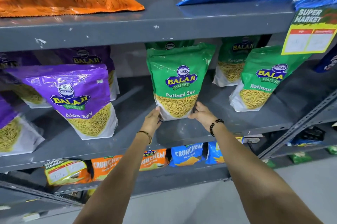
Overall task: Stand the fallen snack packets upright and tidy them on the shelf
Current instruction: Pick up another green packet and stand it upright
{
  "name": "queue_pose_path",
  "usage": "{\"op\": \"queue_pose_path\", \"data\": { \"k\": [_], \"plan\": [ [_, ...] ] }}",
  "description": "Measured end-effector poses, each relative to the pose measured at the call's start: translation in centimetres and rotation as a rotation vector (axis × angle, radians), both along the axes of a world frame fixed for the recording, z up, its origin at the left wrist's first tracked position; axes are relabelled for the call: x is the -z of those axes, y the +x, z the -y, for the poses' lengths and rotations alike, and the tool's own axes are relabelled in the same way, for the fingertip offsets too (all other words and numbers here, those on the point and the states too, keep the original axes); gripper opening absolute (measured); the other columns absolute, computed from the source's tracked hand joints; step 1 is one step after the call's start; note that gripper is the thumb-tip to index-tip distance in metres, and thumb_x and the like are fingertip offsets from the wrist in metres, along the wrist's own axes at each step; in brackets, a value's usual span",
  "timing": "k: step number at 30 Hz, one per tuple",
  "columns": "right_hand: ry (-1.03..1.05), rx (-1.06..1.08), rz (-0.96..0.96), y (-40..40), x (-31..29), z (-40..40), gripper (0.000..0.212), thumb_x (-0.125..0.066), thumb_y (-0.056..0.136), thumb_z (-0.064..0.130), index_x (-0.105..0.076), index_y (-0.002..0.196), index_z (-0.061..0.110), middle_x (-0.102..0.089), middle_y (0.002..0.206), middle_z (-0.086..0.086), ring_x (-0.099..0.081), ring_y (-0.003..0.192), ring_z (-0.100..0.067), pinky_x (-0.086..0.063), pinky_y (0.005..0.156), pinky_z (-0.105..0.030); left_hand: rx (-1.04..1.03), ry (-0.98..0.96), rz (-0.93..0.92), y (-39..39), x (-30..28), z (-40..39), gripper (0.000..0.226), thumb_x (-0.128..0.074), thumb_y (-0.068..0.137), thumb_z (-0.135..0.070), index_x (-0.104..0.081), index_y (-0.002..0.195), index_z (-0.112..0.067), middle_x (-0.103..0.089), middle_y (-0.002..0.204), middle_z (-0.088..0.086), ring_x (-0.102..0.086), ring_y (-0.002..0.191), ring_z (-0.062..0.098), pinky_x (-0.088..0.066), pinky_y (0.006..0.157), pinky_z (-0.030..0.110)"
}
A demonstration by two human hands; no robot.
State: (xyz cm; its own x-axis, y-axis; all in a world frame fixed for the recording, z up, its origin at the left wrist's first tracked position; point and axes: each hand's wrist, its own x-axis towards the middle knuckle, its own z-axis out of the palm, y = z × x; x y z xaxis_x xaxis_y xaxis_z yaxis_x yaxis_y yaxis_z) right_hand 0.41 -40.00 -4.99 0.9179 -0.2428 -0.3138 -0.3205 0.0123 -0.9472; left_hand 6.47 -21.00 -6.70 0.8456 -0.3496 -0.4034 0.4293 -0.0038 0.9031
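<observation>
Two bare forearms reaching up from the near edge, beaded bracelet on the right wrist, thin bangle on the left. Left hand (152, 117) pressed flat against the lower left side of the green Ratlami Sev packet (179, 79), right hand (201, 113) cupped at its lower right corner; fingers (194, 115) of both closed lightly on the base, holding the packet between them. Packet on the middle shelf (138, 143), roughly centre, near the front edge, standing on its bottom gusset. Long axis vertical, top seal up and leaning slightly away toward the far side, printed face toward the camera. Second green packet just behind it, two more green ones (262, 79) to the right, tilted. Purple Aloo Sev packets (80, 99) to the left, front one leaning left.

Likely risks from here: packet toppling backward or forward once released, since the contents sit low and the top is loose and puffy; uneven base causing a slump sideways; a nudge from a withdrawing wrist knocking it into the right-hand neighbours. Slick shelf paint and glossy film probably allowing sliding. Leaning purple packets apparently not yet straightened
</observation>
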Motion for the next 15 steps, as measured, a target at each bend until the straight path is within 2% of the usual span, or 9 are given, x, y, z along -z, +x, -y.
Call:
{"op": "queue_pose_path", "data": {
  "k": [4,6,9,12,13,15],
  "plan": [
    [-0.044,0.094,0.030,-0.3,0.8,0.2,0.049,-0.060,0.073,-0.016,-0.053,0.117,0.003,-0.061,0.118,-0.013,-0.057,0.103,-0.020,-0.044,0.097,-0.035,0.020,0.044,0.034,-0.1,0.1,0.1,0.029,-0.037,0.097,-0.035,-0.054,0.115,-0.021,-0.052,0.119,0.001,-0.047,0.116,0.016,-0.034,0.108,0.031],
    [-0.049,0.152,0.052,-1.0,0.8,0.3,0.046,-0.063,0.071,-0.016,-0.055,0.114,-0.001,-0.063,0.108,-0.012,-0.058,0.096,-0.020,-0.046,0.089,-0.033,0.039,0.111,0.074,-0.5,0.0,0.3,0.025,-0.037,0.097,-0.036,-0.058,0.098,-0.023,-0.054,0.115,0.004,-0.049,0.112,0.018,-0.034,0.109,0.035],
    [-0.051,0.152,0.076,-2.3,0.9,0.9,0.045,-0.067,0.070,-0.013,-0.058,0.110,0.005,-0.064,0.104,-0.010,-0.059,0.094,-0.021,-0.046,0.088,-0.033,0.032,0.209,0.177,-1.2,0.0,0.5,0.028,-0.040,0.095,-0.036,-0.059,0.108,-0.019,-0.056,0.112,0.001,-0.051,0.110,0.019,-0.039,0.102,0.032],
    [-0.072,0.114,0.091,-3.0,0.7,1.0,0.044,-0.069,0.069,-0.010,-0.059,0.105,0.013,-0.064,0.102,-0.006,-0.061,0.090,-0.015,-0.048,0.082,-0.027,0.045,0.259,0.301,-1.9,-0.1,0.4,0.021,-0.046,0.093,-0.034,-0.059,0.102,-0.020,-0.059,0.106,-0.002,-0.054,0.096,0.013,-0.044,0.082,0.022],
    [-0.075,0.104,0.092,-3.1,0.6,1.0,0.045,-0.070,0.069,-0.009,-0.059,0.106,0.014,-0.065,0.103,-0.004,-0.061,0.090,-0.012,-0.048,0.079,-0.023,0.067,0.277,0.339,-2.1,0.0,0.3,0.021,-0.048,0.093,-0.032,-0.060,0.103,-0.018,-0.061,0.105,-0.002,-0.055,0.095,0.014,-0.046,0.082,0.024],
    [-0.093,0.080,0.087,-3.1,0.5,0.9,0.043,-0.071,0.070,-0.006,-0.059,0.105,0.016,-0.065,0.102,0.000,-0.061,0.089,-0.007,-0.049,0.075,-0.017,0.107,0.339,0.397,-2.5,-0.1,0.3,0.024,-0.052,0.091,-0.027,-0.060,0.110,-0.014,-0.064,0.106,0.002,-0.056,0.098,0.017,-0.046,0.092,0.034]
  ]
}}
